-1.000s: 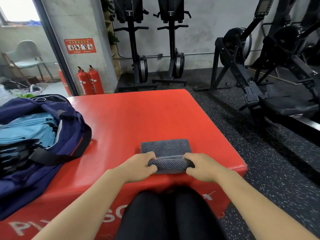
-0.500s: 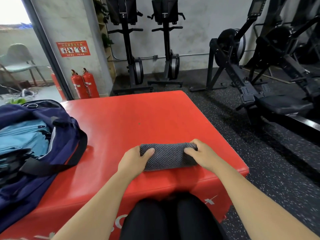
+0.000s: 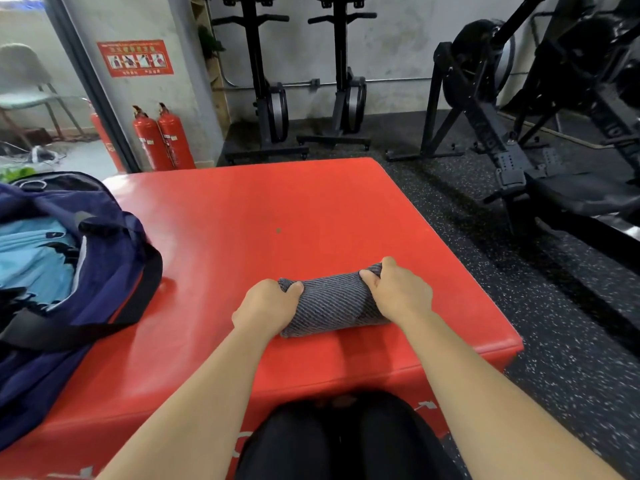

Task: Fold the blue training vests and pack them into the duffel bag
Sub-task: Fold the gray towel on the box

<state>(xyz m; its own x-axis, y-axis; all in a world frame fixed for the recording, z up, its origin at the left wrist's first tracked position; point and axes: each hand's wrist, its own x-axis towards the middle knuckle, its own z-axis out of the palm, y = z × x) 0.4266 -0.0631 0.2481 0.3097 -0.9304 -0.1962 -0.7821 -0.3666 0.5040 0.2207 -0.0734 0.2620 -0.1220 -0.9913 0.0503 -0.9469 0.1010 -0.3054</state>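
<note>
Firmly grips rolled grey cloth (image 3: 332,303) at opposite ends with curled left hand (image 3: 268,304) and right hand (image 3: 398,292), near box's (image 3: 277,202) front edge.

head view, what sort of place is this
Most likely a gym: two black rowing machines stored upright, a red padded plyo box used as a table, and black speckled rubber flooring.

Gym room with a grey concrete wall (image 3: 398,46) and a black speckled rubber floor (image 3: 571,341).
A red padded box (image 3: 277,202) stands in the middle. Two black exercise machines (image 3: 270,105) stand upright against the far wall, and larger black machines (image 3: 512,140) crowd the right side. Red fire extinguishers (image 3: 152,140) stand under a red safety sign (image 3: 135,58), beside a dark-framed opening where daylight falls on a pale green chair (image 3: 24,95).
</note>
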